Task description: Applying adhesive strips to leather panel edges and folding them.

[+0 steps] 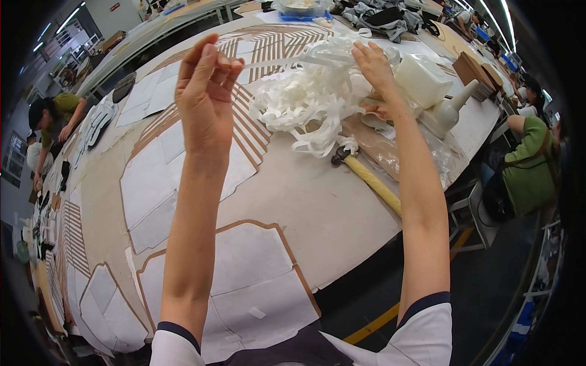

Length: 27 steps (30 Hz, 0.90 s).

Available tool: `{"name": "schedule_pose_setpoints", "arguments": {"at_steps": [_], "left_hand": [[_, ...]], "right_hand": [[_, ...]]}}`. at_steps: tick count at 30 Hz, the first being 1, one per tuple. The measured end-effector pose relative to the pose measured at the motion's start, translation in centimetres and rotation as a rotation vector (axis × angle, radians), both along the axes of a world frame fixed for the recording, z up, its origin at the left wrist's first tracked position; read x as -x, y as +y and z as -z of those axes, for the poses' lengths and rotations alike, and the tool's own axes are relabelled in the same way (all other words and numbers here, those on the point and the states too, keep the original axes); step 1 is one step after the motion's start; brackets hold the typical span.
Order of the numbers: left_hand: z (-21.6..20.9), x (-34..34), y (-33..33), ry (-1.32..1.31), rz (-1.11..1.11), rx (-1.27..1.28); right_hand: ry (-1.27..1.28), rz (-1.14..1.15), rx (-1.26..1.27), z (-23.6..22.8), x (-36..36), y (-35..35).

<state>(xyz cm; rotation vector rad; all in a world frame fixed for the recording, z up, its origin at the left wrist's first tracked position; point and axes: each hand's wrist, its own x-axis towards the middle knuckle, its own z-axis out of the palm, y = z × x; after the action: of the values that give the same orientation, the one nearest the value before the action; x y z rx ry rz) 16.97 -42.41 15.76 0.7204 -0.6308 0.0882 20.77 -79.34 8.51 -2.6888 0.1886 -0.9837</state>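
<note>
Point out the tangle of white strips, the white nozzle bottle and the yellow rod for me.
Tangle of white strips (305, 100): head view, middle of the heap.
White nozzle bottle (444, 114): head view, on its rounded body.
Yellow rod (373, 185): head view, about midway along its length.

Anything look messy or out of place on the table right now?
Mainly the white tape: it lies in a tangled heap of loops, one strand stretched toward the left hand, whereas the brown-edged white panels lie flat. No spill or damage stands out.
</note>
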Motion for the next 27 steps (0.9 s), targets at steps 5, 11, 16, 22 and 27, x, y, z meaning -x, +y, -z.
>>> {"name": "schedule_pose_setpoints", "arguments": {"at_steps": [5,11,16,22,27], "left_hand": [[-3.6,0.4,5.3,-0.083,0.029,0.184],[-8.7,2.0,16.2,-0.119,0.072,0.311],[-10.2,5.6,24.4,-0.137,-0.058,0.351],[-10.9,9.5,26.7,-0.068,0.022,0.352],[-7.9,12.9,26.2,-0.034,-0.046,0.303]], "right_hand": [[0.055,0.136,0.058,1.9,-0.2,-4.5],[0.075,0.087,0.073,1.9,0.2,-2.9],[0.128,0.256,0.204,1.2,0.7,-3.5],[-0.161,0.530,0.424,-1.3,2.8,-0.4],[-0.252,-0.859,-0.331,-6.4,10.6,29.9]]}}
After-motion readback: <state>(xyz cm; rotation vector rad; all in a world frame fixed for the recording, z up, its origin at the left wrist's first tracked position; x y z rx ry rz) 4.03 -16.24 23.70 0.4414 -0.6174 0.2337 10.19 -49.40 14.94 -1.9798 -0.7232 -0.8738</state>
